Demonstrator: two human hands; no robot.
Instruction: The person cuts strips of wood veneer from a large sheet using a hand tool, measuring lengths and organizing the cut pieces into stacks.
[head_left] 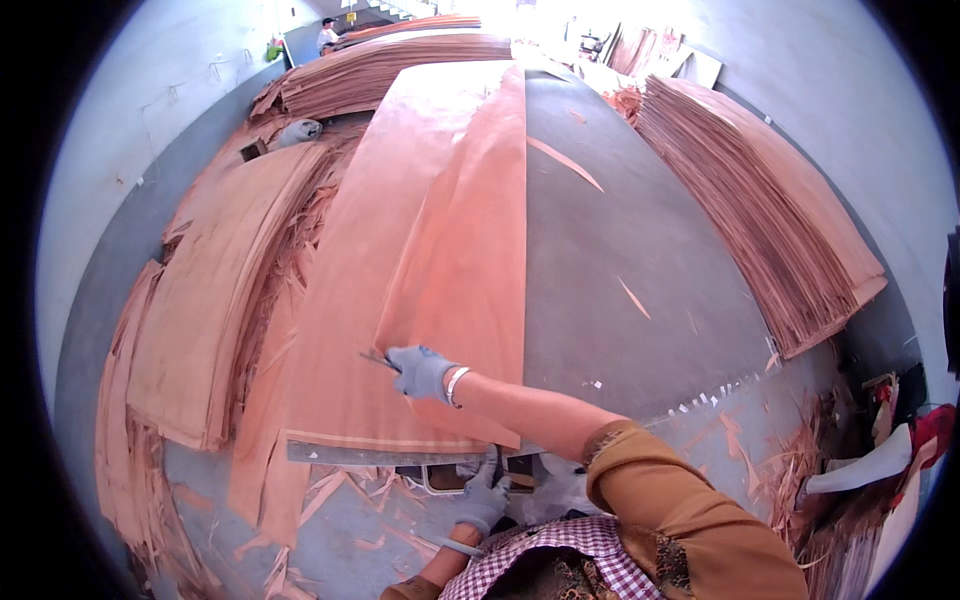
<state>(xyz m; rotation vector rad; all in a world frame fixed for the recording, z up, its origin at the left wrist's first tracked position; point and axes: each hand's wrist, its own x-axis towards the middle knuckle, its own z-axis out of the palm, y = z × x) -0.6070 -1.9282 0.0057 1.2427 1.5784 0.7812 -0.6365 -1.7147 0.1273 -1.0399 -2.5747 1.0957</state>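
Observation:
My right hand, in a grey-blue glove, reaches left over the table. Its fingers are closed on a thin dark-bladed tool; the handle is hidden, so its exact kind cannot be told. Beneath it lie reddish wood veneer sheets in a long pile. A loose veneer piece with a slanted, raised left edge lies on top, and the blade is at that edge's near end. My left hand, gloved too, is at the near table edge below the veneer, its fingers stretched toward the edge.
The grey tabletop shows to the right, with narrow veneer slivers on it. Tall veneer stacks stand at the right, left and back. Scraps litter the floor. Another person is far back left.

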